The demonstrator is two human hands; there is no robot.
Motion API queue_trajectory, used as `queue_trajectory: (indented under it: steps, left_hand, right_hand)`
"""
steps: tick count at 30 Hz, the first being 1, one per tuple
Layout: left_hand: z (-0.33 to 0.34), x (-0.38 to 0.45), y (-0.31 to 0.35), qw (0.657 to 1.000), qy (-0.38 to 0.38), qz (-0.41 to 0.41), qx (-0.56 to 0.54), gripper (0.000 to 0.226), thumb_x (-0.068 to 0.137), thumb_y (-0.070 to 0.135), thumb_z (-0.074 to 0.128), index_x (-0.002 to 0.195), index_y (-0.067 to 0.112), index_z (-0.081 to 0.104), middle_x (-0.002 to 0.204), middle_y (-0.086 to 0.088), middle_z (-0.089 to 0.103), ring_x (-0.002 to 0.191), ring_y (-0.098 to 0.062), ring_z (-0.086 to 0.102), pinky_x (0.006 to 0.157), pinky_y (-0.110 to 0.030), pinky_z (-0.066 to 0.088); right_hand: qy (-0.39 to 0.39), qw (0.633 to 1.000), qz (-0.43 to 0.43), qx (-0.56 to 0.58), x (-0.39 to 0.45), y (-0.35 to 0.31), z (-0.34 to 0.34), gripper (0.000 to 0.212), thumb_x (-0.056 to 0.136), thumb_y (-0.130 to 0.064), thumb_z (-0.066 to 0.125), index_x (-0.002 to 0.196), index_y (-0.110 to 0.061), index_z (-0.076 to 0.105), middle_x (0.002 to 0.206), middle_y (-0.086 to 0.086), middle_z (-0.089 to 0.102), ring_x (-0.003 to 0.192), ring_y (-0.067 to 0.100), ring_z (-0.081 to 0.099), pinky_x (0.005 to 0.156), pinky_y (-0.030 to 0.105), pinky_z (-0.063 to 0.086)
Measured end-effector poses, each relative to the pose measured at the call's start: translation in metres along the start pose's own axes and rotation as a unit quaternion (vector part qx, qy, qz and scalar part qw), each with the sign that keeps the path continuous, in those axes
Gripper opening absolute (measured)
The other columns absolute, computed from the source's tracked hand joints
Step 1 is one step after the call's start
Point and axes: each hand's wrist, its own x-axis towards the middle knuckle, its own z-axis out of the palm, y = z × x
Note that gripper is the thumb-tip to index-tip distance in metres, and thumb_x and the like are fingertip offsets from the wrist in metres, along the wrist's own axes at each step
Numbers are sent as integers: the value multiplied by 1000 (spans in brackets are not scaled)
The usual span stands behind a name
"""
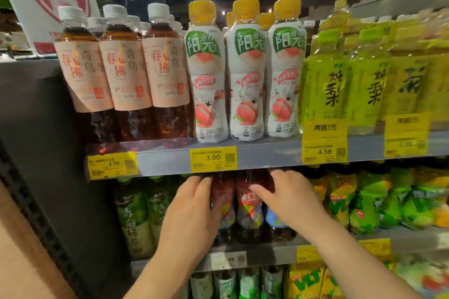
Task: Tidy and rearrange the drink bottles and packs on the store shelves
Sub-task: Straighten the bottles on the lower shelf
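- On the middle shelf [267, 253], dark red-labelled bottles [247, 204] stand between both hands.
- Left hand [192, 211] presses flat, fingers straight; right hand [289, 199] likewise, gripping nothing.
- Straightening underway, apparently; next, squeeze the row together evenly.

Glossy clear plastic bottles [126, 75] w/ matt paper-look labels; smooth metal shelf edge [267, 153].
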Motion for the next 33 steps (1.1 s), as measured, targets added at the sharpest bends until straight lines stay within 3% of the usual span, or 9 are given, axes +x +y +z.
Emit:
queue_trajectory:
  steps: [4,7,10,14,18,22,26,29,33]
  left_hand:
    - [7,28,15,999,-22,-40,28,30,89,42,61,101,14,62,91,-7,65,83,-29,62,63,-36,49]
    - [18,34,24,994,-58,-50,79,32,92,48,54,96,17,60,87,-6,66,82,-27,65,59,-32,40]
    - [24,38,27,992,-70,-48,89,25,94,41,52,98,17,59,92,-7,67,87,-30,64,60,-32,37]
    - [22,42,26,993,-81,-50,72,26,91,36,57,109,17,57,94,-6,67,83,-32,63,64,-35,48]
    - [15,38,23,993,-93,-46,57,18,87,27,57,97,13,51,88,-9,64,81,-35,59,64,-36,47]
    - [12,35,9,994,-90,-46,36,23,82,24,65,104,17,61,85,-5,66,76,-28,59,66,-41,52]
    - [8,33,8,996,-83,-41,5,35,83,34,71,114,19,62,98,-4,69,86,-27,63,71,-35,52]
    - [10,32,11,997,-64,-45,-7,38,84,35,71,116,16,62,97,-5,70,86,-26,63,69,-32,51]
    - [17,23,14,997,-48,-59,-10,41,86,37,70,119,17,57,85,-1,60,80,-25,59,67,-37,51]
  right_hand:
    - [-86,996,-15,3,15,-11,-9,55,89,-65,51,69,-14,46,61,-1,50,69,22,59,65,36,49]
    - [-139,990,-13,16,16,-13,-4,51,89,-60,56,62,-18,43,62,1,58,70,24,62,71,38,52]
    - [-137,990,-16,17,14,-11,-1,46,91,-52,58,63,-19,42,62,-1,54,72,24,63,68,37,50]
    - [-128,991,-22,34,13,-8,-2,41,95,-45,56,67,-20,41,68,0,57,74,22,65,69,36,52]
    - [-142,988,-23,57,14,-7,-5,41,95,-45,57,69,-17,43,71,4,59,74,23,65,72,40,53]
    - [-149,986,-38,59,15,-4,-9,46,94,-49,58,68,-15,40,65,4,53,75,26,65,74,43,52]
    - [-135,988,-41,68,12,-1,-4,47,90,-53,60,69,-15,43,62,3,54,69,23,66,68,42,52]
    - [-103,989,-36,103,4,12,4,42,86,-56,64,81,-16,51,71,-1,59,69,18,66,67,40,54]
    - [-25,975,-21,218,-18,36,3,50,85,-46,69,131,-29,58,87,-14,67,77,3,65,75,22,52]
